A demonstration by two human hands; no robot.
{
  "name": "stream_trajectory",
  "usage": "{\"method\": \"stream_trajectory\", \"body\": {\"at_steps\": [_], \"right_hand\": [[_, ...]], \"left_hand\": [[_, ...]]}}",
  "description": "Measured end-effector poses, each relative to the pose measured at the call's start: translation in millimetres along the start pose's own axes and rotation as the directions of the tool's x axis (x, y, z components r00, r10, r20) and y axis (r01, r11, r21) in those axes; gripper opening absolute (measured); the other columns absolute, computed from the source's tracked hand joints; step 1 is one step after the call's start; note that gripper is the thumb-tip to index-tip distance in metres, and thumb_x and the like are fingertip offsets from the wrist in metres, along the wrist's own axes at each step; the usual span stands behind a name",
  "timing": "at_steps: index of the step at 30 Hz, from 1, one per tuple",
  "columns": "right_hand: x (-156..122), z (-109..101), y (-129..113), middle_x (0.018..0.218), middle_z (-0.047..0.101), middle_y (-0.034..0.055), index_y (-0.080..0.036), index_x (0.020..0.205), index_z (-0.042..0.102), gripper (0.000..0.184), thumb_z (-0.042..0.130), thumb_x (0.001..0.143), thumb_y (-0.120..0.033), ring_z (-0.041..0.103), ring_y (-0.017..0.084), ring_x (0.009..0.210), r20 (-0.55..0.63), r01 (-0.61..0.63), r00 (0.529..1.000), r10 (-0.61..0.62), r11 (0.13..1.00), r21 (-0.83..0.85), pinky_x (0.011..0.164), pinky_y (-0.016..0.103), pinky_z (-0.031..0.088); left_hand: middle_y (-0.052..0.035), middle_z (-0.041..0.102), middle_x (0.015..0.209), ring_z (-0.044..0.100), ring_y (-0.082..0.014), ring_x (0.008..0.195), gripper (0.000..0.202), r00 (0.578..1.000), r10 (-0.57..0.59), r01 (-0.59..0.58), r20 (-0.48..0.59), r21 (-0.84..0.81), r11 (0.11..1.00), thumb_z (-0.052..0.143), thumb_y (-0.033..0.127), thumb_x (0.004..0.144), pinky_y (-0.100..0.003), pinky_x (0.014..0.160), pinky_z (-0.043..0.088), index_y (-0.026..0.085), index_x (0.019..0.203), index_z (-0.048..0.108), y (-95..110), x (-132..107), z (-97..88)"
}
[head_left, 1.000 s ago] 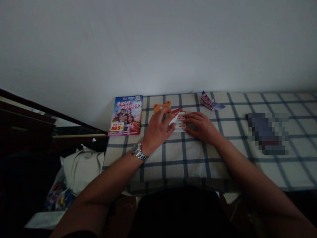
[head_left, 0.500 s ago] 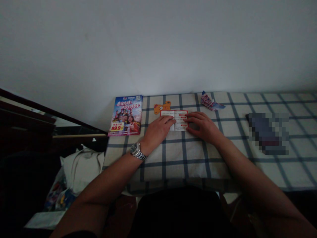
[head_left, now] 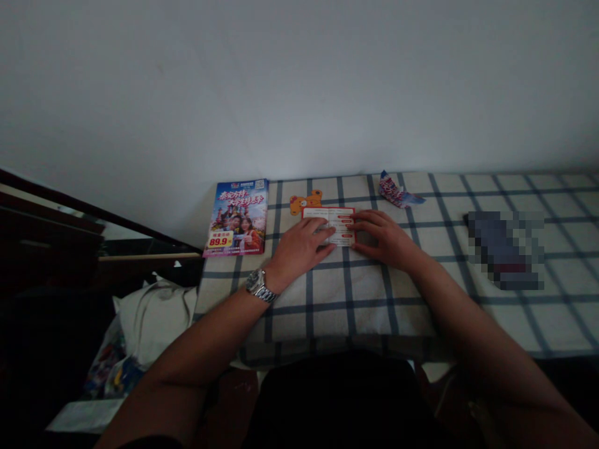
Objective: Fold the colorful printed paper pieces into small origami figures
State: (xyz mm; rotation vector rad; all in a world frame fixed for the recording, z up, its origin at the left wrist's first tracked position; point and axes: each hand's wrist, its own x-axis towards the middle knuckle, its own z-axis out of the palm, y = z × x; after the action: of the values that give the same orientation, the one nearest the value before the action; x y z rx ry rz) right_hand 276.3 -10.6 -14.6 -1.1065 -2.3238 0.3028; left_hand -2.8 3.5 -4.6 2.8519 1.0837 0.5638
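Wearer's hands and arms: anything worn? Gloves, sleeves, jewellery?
Left hand and right hand have no gloves, and no rings that the dim light lets me make out. Both forearms are unsleeved. There is a silver metal-link watch on the left wrist and nothing on the right wrist.

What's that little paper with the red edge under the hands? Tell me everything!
The little paper is a small white leaflet with a thin red border and red labels down its right part; the print is too small to read. It lies opened flat on the checked tablecloth. The left hand presses its left part, the right hand its right edge. An orange bear-shaped card sits just behind it.
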Motion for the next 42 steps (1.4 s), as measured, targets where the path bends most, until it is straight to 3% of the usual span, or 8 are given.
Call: {"method": "stream_trajectory", "body": {"at_steps": [6,12,17,22,27,42], "right_hand": [[-2,-5,2,0.145,0.065,0.0134,-0.027,0.130,0.069,0.043,0.081,0.089,-0.034,0.056,0.037,0.140,0.045,0.018,0.999,-0.019,0.999,0.035,0.116,0.060,0.049],[0,-5,4,0.138,0.071,0.0102,-0.026,0.115,0.073,0.019,0.071,0.097,-0.030,0.061,0.033,0.134,0.025,0.053,0.998,-0.055,0.998,0.044,0.114,0.056,0.052],[2,-5,2,0.127,0.075,0.0094,-0.026,0.106,0.073,0.010,0.067,0.100,-0.031,0.066,0.030,0.127,-0.023,0.028,0.999,-0.025,0.993,0.118,0.109,0.052,0.055],[3,-7,-2,0.113,0.077,0.0102,-0.026,0.106,0.072,0.014,0.064,0.102,-0.036,0.071,0.029,0.108,-0.037,-0.068,0.997,0.071,0.994,0.086,0.097,0.049,0.058],[4,-6,-2,0.105,0.075,0.0112,-0.024,0.105,0.072,0.019,0.062,0.103,-0.040,0.068,0.029,0.099,-0.039,-0.129,0.991,0.130,0.991,0.025,0.089,0.046,0.057],[8,8,-1,0.101,0.073,0.0091,-0.024,0.106,0.072,0.015,0.068,0.099,-0.036,0.064,0.030,0.096,-0.103,-0.193,0.977,0.185,0.979,-0.071,0.087,0.046,0.051]], "left_hand": [[-0.0097,0.065,0.138,0.061,-0.0289,0.123,0.035,1.000,0.001,-0.001,-0.014,-0.004,1.000,0.063,0.039,0.104,-0.046,0.105,0.057,0.021,0.132,0.071,0,0,1.8],[-0.0100,0.064,0.140,0.061,-0.0292,0.126,0.036,1.000,-0.004,0.004,-0.005,-0.008,1.000,0.063,0.040,0.104,-0.047,0.107,0.057,0.021,0.134,0.069,0,0,2.0],[-0.0094,0.064,0.140,0.062,-0.0271,0.126,0.035,0.997,0.070,-0.069,0.011,-0.046,0.997,0.057,0.038,0.107,-0.045,0.104,0.059,0.022,0.137,0.067,2,0,2.5],[-0.0078,0.062,0.145,0.064,-0.0241,0.128,0.028,0.983,0.182,-0.177,0.020,-0.145,0.974,0.053,0.037,0.109,-0.040,0.101,0.062,0.021,0.127,0.069,3,-2,5.7],[-0.0079,0.065,0.139,0.063,-0.0237,0.129,0.028,0.967,0.254,-0.244,0.028,-0.192,0.950,0.053,0.035,0.109,-0.042,0.107,0.059,0.022,0.127,0.070,3,-1,6.4],[-0.0087,0.064,0.141,0.062,-0.0240,0.129,0.029,0.957,0.287,-0.275,0.042,-0.183,0.944,0.052,0.038,0.110,-0.043,0.110,0.057,0.021,0.122,0.071,4,-1,3.9]]}}
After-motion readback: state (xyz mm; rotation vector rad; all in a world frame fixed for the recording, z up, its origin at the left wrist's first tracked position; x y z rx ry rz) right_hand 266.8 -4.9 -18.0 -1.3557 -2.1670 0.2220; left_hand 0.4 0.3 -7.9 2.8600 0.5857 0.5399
